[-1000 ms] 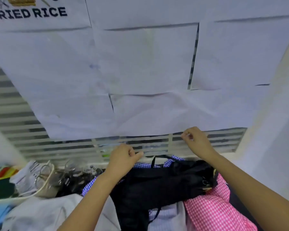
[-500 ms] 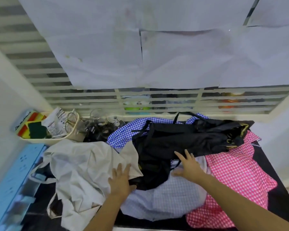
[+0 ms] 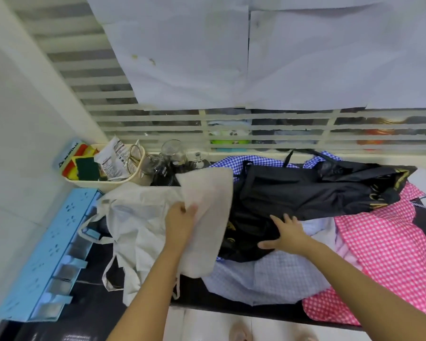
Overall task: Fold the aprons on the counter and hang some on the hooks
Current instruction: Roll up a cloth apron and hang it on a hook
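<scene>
Here the counter (image 3: pixel 194 295) bears heaped aprons (image 3: pixel 379 254). A flap of the cream apron (image 3: pixel 138 217) is pinched by the left hand (image 3: pixel 180 222), probably to free it; the black apron (image 3: pixel 305 193) lies under the right hand (image 3: pixel 288 233), fingers spread flat, probably steadying the heap.

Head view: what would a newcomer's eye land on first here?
The pink checked apron sprawled at the right end of the counter stands out most, beside the black apron heaped across the middle. Left of it, the left hand grips a lifted flap of the cream apron, while the right hand rests flat on the black one.
</scene>
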Demonstrator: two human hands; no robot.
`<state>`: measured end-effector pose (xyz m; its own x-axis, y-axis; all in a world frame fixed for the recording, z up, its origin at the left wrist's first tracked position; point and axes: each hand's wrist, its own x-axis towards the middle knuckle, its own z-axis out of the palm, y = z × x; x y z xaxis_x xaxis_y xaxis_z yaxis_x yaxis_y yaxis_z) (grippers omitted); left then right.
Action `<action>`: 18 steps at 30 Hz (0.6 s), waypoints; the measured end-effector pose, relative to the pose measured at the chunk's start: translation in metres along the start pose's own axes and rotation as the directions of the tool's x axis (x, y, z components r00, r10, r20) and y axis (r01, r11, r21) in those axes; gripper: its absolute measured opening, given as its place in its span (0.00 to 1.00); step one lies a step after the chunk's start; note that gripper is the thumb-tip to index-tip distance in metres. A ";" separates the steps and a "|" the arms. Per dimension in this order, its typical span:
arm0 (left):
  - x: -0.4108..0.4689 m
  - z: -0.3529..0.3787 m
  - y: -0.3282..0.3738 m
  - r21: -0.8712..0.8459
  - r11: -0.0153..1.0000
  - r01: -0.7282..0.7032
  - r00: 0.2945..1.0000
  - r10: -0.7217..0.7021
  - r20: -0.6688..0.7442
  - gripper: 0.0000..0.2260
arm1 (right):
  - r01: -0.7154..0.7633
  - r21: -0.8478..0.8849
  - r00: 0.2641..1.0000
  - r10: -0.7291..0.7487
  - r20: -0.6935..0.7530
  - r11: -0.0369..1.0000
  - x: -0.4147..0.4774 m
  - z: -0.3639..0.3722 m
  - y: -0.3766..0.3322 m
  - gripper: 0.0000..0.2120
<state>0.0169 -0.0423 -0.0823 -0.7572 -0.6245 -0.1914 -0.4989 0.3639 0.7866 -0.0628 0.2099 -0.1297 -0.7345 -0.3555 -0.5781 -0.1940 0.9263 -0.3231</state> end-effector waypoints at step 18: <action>-0.159 -0.001 0.250 -0.873 0.098 0.477 0.829 0.280 0.484 0.07 | 0.332 0.495 0.909 -0.131 -0.396 0.803 -0.148 -0.030 0.009 0.07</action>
<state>0.0131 0.1473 0.1459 -0.9715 -0.0812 -0.2226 -0.0418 -0.8659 0.4985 0.0243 0.2747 -0.0246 -0.8996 -0.3951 -0.1861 -0.0774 0.5636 -0.8224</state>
